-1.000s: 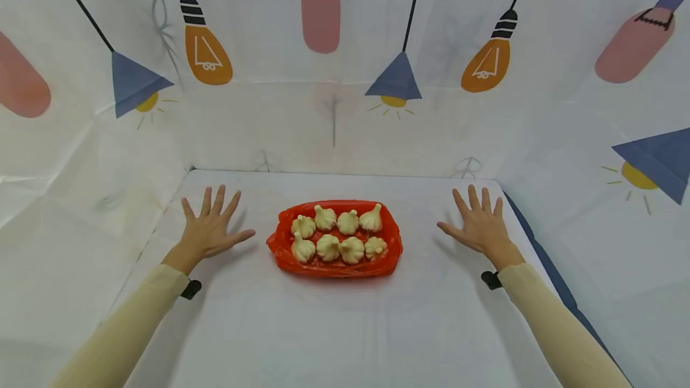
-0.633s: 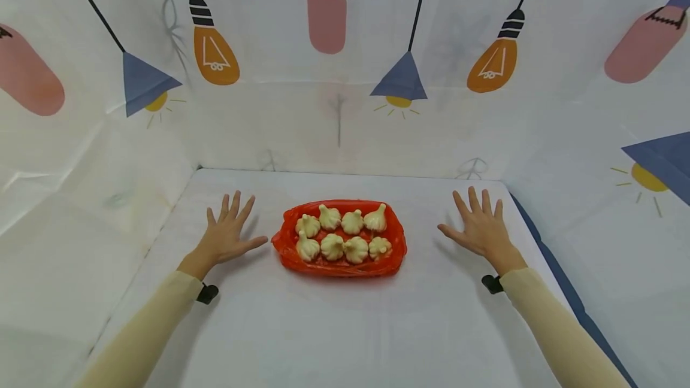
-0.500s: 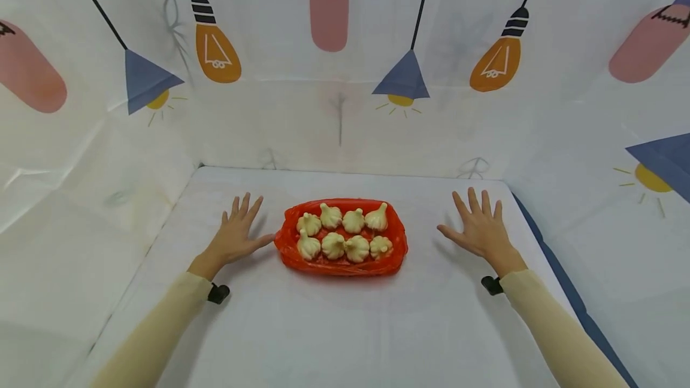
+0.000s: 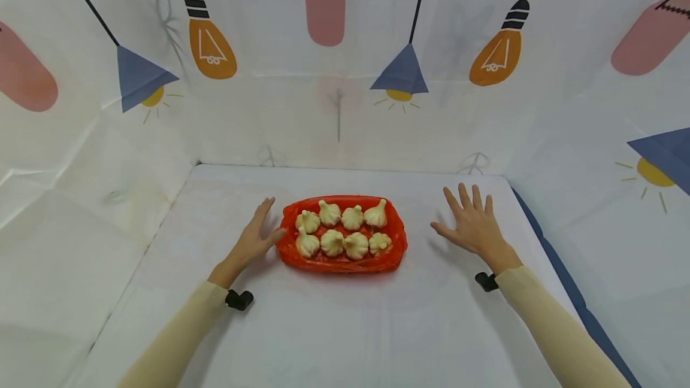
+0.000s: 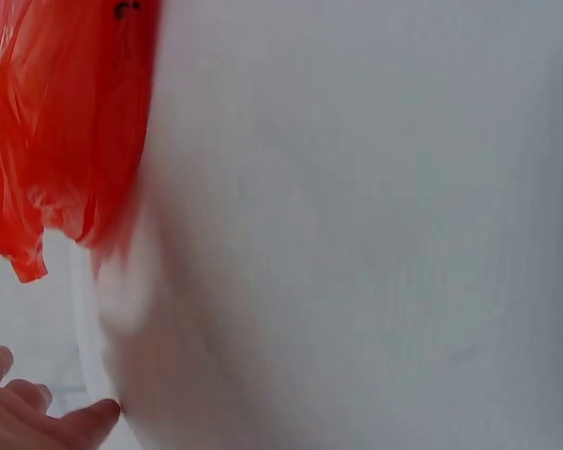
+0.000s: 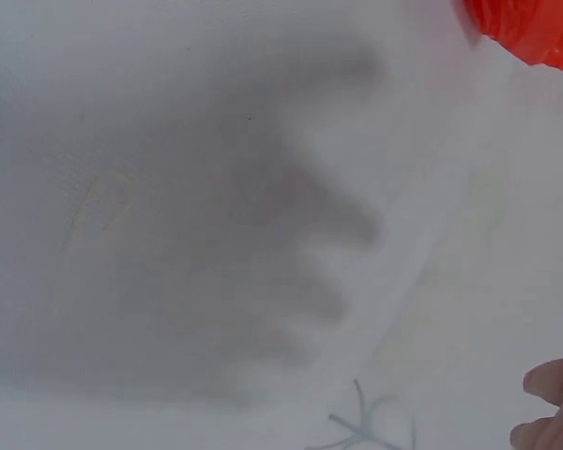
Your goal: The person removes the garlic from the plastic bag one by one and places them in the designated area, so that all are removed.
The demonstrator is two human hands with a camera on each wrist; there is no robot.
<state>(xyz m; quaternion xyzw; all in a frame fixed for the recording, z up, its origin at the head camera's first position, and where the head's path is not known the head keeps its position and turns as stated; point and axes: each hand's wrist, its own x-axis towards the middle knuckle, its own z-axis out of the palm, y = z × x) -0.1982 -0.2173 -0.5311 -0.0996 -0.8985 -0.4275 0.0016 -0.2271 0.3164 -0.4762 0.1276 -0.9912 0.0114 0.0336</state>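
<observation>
A red plastic bag (image 4: 342,260) lines a shallow tray in the middle of the white table and holds several white garlic bulbs (image 4: 342,227). My left hand (image 4: 257,237) lies with straight fingers right at the bag's left edge, its thumb at the red plastic. The left wrist view shows the red plastic (image 5: 56,141) close up and my fingertips (image 5: 38,422) at the bottom left. My right hand (image 4: 471,222) hovers flat with spread fingers to the right of the tray, apart from it. In the right wrist view its shadow falls on the table, with the bag's corner (image 6: 530,33) at the top right.
White cloth walls printed with lamps and bulbs (image 4: 210,47) enclose the table on three sides. A dark blue strip (image 4: 560,280) runs along the table's right edge. Small black clips (image 4: 239,299) sit at both wrists.
My left hand has slid to the right across the table, from well left of the tray up to the bag's left edge. My right hand has shifted slightly toward the tray.
</observation>
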